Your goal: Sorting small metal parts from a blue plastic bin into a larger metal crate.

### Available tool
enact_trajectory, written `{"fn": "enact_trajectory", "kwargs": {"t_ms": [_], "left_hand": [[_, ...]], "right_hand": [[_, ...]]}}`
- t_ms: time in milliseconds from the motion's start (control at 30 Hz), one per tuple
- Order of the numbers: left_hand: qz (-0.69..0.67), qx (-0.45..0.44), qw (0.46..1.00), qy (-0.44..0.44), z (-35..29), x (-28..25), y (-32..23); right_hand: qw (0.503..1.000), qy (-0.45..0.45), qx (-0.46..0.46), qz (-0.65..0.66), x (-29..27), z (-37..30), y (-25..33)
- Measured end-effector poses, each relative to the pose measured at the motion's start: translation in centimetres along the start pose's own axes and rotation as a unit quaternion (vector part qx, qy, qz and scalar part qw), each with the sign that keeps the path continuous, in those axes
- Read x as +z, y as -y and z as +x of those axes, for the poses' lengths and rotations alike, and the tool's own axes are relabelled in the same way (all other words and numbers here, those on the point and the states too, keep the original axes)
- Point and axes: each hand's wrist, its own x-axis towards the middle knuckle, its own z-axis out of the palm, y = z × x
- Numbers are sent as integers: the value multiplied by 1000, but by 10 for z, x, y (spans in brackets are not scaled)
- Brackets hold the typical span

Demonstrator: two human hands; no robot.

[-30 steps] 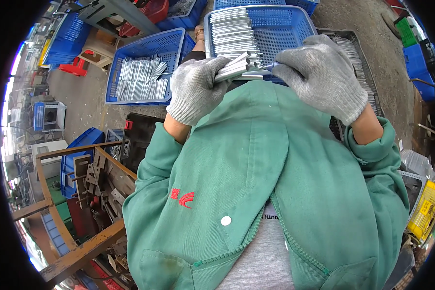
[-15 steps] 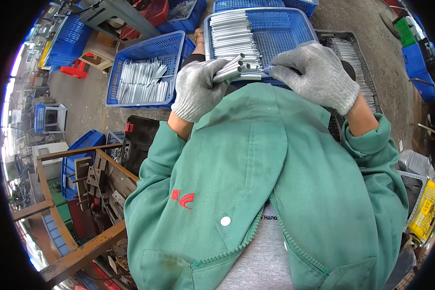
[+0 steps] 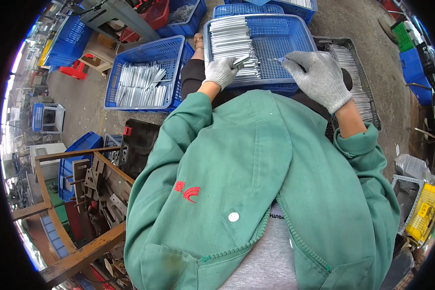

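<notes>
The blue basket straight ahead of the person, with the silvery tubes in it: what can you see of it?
The blue basket is rectangular, open-topped and plastic-looking, with a smooth rim and perforated walls and floor. It stands upright beyond the person's lap. Slim silvery tubes lie stacked in its left part; the right part shows bare floor. The left hand and right hand overlap its near corners in view; whether either touches it is unclear.

One gloved left hand (image 3: 222, 71), one gloved right hand (image 3: 318, 79), one green jacket (image 3: 224, 145), one blue mesh basket (image 3: 278, 47) ahead, another blue basket (image 3: 175, 57) at left and one black basket (image 3: 336, 38) at right, each holding metal pieces (image 3: 232, 41) too many to count.
</notes>
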Motion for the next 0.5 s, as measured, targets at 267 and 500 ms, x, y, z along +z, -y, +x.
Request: {"fn": "enact_trajectory", "kwargs": {"t_ms": [267,500], "left_hand": [[17,1,1000,5,4,12,5],[-145,26,989,-3,-47,-77,-26]], "right_hand": [[1000,-12,-8,-6,5,-5,-3],[999,-19,-28,-1,-1,-13,2]]}}
